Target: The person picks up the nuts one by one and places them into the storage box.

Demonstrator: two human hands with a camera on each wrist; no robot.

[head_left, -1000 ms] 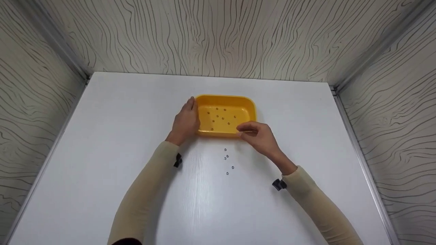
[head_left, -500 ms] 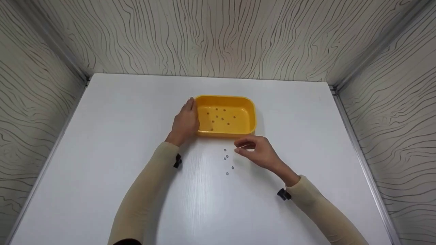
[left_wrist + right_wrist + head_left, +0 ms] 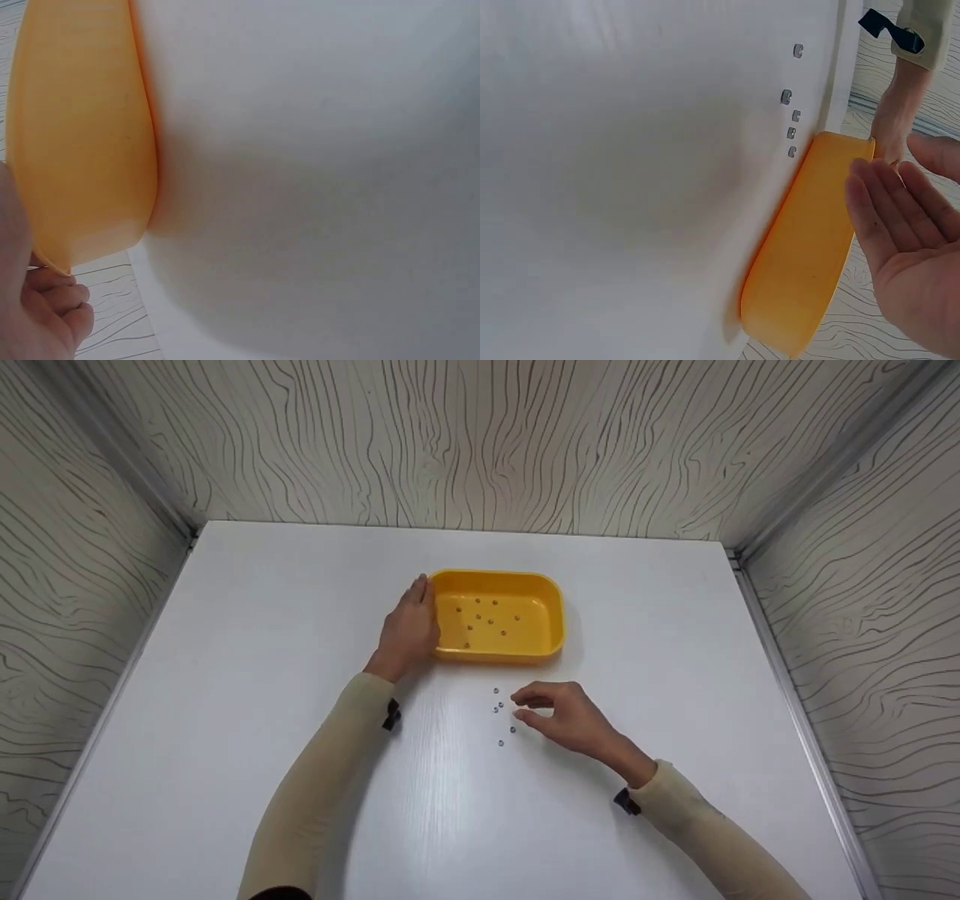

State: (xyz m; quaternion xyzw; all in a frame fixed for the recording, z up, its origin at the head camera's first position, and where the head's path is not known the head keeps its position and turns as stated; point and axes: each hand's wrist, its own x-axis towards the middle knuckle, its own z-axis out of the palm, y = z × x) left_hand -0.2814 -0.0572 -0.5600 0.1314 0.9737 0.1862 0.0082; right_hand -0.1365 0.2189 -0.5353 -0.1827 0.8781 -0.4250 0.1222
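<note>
A yellow plastic tub (image 3: pixel 495 658) rests on the white table with several small nuts (image 3: pixel 490 622) scattered over its floor. My left hand (image 3: pixel 408 628) holds its left end, fingers along the rim; the left wrist view shows the fingertips (image 3: pixel 66 298) curled at the rim's corner. Several more metal nuts (image 3: pixel 787 97) lie loose on the table in front of the tub. My right hand (image 3: pixel 564 715) is just right of these nuts, thumb apart from the fingers and nothing between them. The right wrist view shows the palm and outstretched fingers (image 3: pixel 907 206).
The white tabletop (image 3: pixel 255 607) stretches out on all sides of the tub. Wood-grain panels (image 3: pixel 465 442) stand behind it and at both sides, with metal rails (image 3: pixel 806 720) along the side edges. A dark wrist mount (image 3: pixel 626 802) sits at my right cuff.
My right hand has drawn back from the tub's front rim toward the loose nuts, its fingers parting slightly. The left hand and the tub have stayed put.
</note>
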